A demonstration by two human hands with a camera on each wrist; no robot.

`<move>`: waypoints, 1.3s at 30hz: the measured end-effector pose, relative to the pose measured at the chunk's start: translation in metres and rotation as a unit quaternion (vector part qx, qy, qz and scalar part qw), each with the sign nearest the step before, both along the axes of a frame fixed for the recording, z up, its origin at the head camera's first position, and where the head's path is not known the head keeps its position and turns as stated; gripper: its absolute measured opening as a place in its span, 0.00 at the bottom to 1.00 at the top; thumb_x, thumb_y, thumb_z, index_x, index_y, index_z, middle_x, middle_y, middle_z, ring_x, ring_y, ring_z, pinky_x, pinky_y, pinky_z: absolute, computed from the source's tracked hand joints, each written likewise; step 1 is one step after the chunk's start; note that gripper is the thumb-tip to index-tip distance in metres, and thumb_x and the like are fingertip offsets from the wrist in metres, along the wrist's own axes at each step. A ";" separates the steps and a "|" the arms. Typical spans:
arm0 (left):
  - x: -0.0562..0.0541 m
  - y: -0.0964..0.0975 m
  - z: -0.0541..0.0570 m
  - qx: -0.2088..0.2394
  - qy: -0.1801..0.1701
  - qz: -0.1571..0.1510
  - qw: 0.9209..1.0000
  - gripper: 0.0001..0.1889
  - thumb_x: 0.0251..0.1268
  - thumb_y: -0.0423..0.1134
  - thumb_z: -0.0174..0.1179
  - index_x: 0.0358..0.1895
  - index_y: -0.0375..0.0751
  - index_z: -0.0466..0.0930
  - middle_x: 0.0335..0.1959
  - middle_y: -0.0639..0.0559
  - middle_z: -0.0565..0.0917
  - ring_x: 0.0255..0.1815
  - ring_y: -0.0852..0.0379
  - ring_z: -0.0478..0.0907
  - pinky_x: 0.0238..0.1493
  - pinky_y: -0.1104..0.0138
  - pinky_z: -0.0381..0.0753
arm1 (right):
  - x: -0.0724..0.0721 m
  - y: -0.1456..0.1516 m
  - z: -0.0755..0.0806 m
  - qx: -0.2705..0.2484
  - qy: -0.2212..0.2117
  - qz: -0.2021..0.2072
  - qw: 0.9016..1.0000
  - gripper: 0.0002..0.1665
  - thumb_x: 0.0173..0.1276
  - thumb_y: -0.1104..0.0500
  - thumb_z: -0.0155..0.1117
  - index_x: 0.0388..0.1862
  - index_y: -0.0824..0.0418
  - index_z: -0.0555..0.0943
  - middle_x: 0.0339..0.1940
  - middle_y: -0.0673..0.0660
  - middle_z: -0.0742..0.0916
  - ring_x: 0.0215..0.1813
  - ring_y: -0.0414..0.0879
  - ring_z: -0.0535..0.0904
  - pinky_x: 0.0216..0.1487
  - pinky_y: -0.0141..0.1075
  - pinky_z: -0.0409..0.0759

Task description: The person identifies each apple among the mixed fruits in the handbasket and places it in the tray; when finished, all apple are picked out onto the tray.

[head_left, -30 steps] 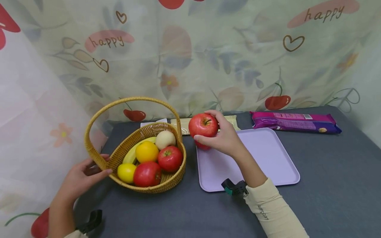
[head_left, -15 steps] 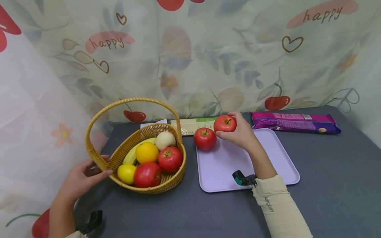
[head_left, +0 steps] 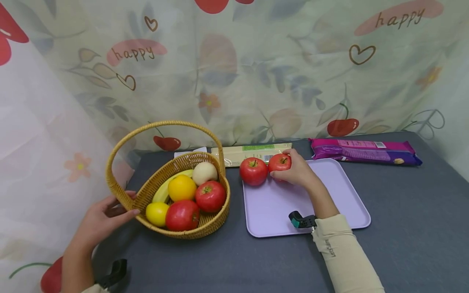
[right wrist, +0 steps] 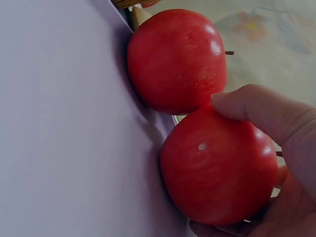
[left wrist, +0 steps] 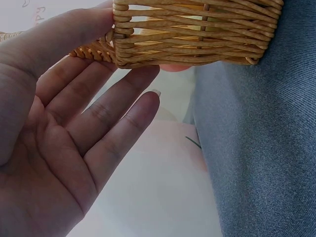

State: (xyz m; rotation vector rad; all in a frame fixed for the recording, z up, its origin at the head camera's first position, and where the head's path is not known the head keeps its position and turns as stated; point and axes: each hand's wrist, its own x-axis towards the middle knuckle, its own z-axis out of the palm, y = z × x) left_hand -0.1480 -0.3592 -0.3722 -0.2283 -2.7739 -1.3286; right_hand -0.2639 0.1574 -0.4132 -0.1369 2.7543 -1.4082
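Note:
My right hand point(head_left: 297, 169) grips a red apple point(head_left: 280, 162) at the back edge of the lilac tray point(head_left: 311, 203). Thumb and fingers lie on opposite sides of it. Left of it, a second red apple point(head_left: 253, 171) sits at the tray's back left corner; the right wrist view shows the two touching. My left hand point(head_left: 102, 219) holds the wicker basket point(head_left: 216, 221) by its left end, at the handle's base. In the left wrist view the thumb presses the basket's side, with fingers behind and below. The basket holds several fruits, including an orange point(head_left: 182, 188) and a lemon point(head_left: 156, 214).
Behind the tray lies a beige packet point(head_left: 234, 156); a purple snack packet point(head_left: 366, 152) is at the back right. A patterned curtain point(head_left: 234, 81) hangs behind the grey table point(head_left: 205, 264). A white item point(head_left: 190, 152) pokes out behind the basket.
My right hand has carried its apple rightward from above the other apple, then lowered it beside that one. My left hand and the basket have stayed in place.

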 end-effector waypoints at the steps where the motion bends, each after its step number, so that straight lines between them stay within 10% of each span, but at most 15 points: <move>1: 0.000 0.000 0.000 -0.002 -0.002 0.000 1.000 0.27 0.65 0.38 0.70 0.64 0.32 0.75 0.55 0.35 0.81 0.45 0.68 0.83 0.40 0.73 0.84 | 0.000 0.001 0.000 -0.001 -0.003 0.003 1.000 0.49 0.58 0.55 0.76 0.70 0.71 0.60 0.61 0.72 0.75 0.62 0.65 0.71 0.63 0.56 0.73; 14: -0.001 0.001 0.000 0.000 -0.005 0.002 1.000 0.28 0.65 0.38 0.70 0.65 0.32 0.75 0.57 0.34 0.81 0.46 0.66 0.83 0.40 0.72 0.84 | 0.008 -0.006 0.022 0.041 0.006 -0.003 0.999 0.55 0.57 0.51 0.77 0.77 0.66 0.57 0.67 0.72 0.69 0.66 0.65 0.66 0.62 0.60 0.74; 26: -0.001 -0.001 0.000 0.007 -0.004 -0.003 1.000 0.27 0.65 0.37 0.70 0.65 0.31 0.74 0.56 0.37 0.82 0.45 0.69 0.83 0.40 0.72 0.84 | 0.044 -0.073 0.054 0.040 0.175 0.037 0.983 0.38 0.62 0.56 0.73 0.69 0.64 0.71 0.66 0.63 0.76 0.68 0.57 0.69 0.65 0.55 0.72; 32: -0.004 -0.001 0.002 0.000 0.001 -0.004 1.000 0.27 0.64 0.37 0.70 0.64 0.32 0.75 0.55 0.37 0.82 0.44 0.68 0.83 0.40 0.72 0.84 | 0.067 -0.122 0.060 0.072 0.188 0.164 0.966 0.34 0.63 0.53 0.74 0.66 0.62 0.76 0.61 0.58 0.81 0.62 0.51 0.76 0.62 0.47 0.77; 39: -0.001 0.002 0.001 0.008 -0.001 -0.006 1.000 0.27 0.65 0.36 0.70 0.64 0.29 0.74 0.55 0.37 0.82 0.45 0.68 0.83 0.40 0.71 0.84 | 0.063 -0.166 0.059 0.269 0.133 0.251 0.920 0.41 0.57 0.47 0.79 0.65 0.64 0.75 0.56 0.57 0.82 0.55 0.49 0.78 0.55 0.42 0.81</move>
